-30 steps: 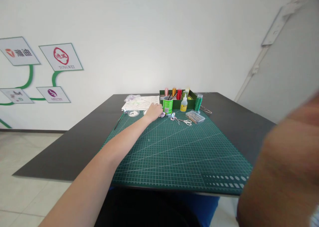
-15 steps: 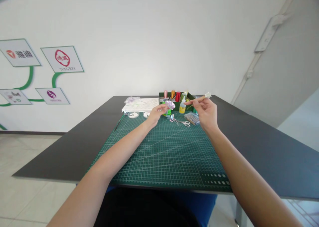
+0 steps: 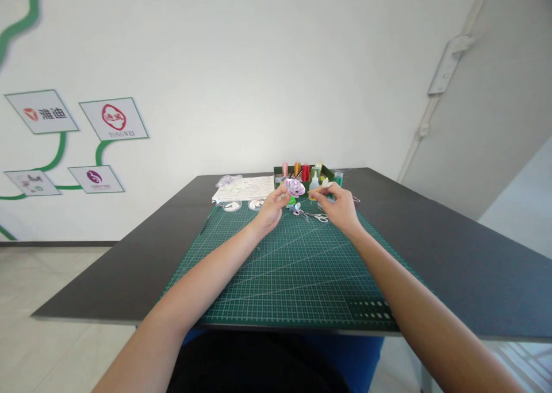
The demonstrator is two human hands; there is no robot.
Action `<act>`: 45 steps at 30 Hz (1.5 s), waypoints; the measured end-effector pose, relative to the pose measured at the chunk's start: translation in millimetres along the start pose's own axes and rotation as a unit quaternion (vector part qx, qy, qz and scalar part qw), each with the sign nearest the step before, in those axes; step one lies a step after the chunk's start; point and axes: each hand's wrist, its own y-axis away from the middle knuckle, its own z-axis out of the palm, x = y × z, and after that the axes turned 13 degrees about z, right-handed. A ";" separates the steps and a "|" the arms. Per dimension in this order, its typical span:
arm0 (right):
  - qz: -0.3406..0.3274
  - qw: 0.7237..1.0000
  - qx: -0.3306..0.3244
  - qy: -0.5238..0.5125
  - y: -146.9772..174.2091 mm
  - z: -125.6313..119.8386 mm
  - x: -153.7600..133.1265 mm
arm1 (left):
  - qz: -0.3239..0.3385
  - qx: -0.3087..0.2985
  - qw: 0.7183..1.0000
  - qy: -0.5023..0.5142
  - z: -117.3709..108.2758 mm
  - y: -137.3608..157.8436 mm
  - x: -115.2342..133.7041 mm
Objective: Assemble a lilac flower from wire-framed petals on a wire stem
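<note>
My left hand (image 3: 271, 211) is closed on a shiny lilac flower-shaped ornament (image 3: 295, 187), held up by its edge above the far part of the green cutting mat (image 3: 293, 272). To its right, my right hand (image 3: 341, 208) pinches a small thing with a whitish tufted end (image 3: 326, 182); its kind is too small to make out. The fingertips of the right hand are close to the ornament but apart from it. White-handled scissors (image 3: 321, 217) lie below and between the hands. Behind the right fingers stands a glue bottle (image 3: 314, 180), its lower part partly hidden.
A dark green box (image 3: 330, 173) at the back holds spools, including a red spool (image 3: 306, 172). Left of it lie a white textured sheet (image 3: 254, 187) and a shallow dish (image 3: 232, 206). A thin dark tool (image 3: 207, 223) lies along the mat's left edge on the black table (image 3: 142, 266).
My right hand has moved left and lower, nearer the ornament. My left hand has turned the ornament so more of its face shows. The head view has shifted slightly.
</note>
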 end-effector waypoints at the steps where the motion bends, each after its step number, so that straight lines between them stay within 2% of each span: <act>1: 0.003 1.000 -0.016 0.011 0.2 1.6 1.8 | -0.002 0.004 1.000 0.019 -2.3 2.1 -0.5; 4: 0.024 0.996 -0.073 0.047 2.1 8.5 9.5 | -0.015 0.019 0.998 0.054 -13.2 9.9 -1.3; 6: 0.035 0.992 -0.109 0.058 5.3 14.3 14.5 | -0.006 0.017 0.999 0.030 -22.8 15.6 -0.1; 9: 0.023 0.988 -0.145 0.051 12.8 23.7 17.1 | 0.016 -0.020 0.999 -0.021 -36.1 24.6 4.6; 12: 0.022 0.990 -0.142 0.006 21.0 32.4 12.4 | 0.008 -0.038 0.999 -0.020 -42.2 33.8 9.3; 17: 0.066 0.983 -0.151 -0.083 29.6 41.9 2.8 | 0.001 -0.044 0.999 -0.009 -39.5 45.9 12.2; 23: 0.080 0.977 -0.172 -0.098 35.2 46.2 -0.1 | 0.007 -0.018 1.000 -0.017 -41.0 51.1 10.0; 27: 0.079 0.972 -0.197 -0.104 39.4 47.5 -4.5 | 0.010 -0.010 0.999 0.038 -44.2 51.7 3.2; 33: 0.074 0.977 -0.189 -0.067 34.6 40.7 -2.8 | -0.003 -0.002 0.990 0.144 -46.2 51.7 1.8; 35: 0.084 0.975 -0.204 -0.010 30.2 36.1 2.8 | -0.016 0.007 0.984 0.178 -46.5 50.8 5.6; 37: 0.083 0.962 -0.244 0.095 26.9 32.5 9.6 | -0.027 0.007 0.980 0.197 -46.9 49.6 10.4; 40: 0.061 0.924 -0.301 0.225 26.3 31.8 17.9 | -0.033 -0.012 0.977 0.210 -48.0 48.1 16.6; 43: 0.050 0.909 -0.326 0.255 29.3 34.8 19.2 | -0.035 -0.039 0.976 0.213 -49.2 47.8 19.3; 45: 0.037 0.924 -0.301 0.232 31.8 36.0 14.7 | -0.032 -0.052 0.975 0.212 -49.9 48.2 19.5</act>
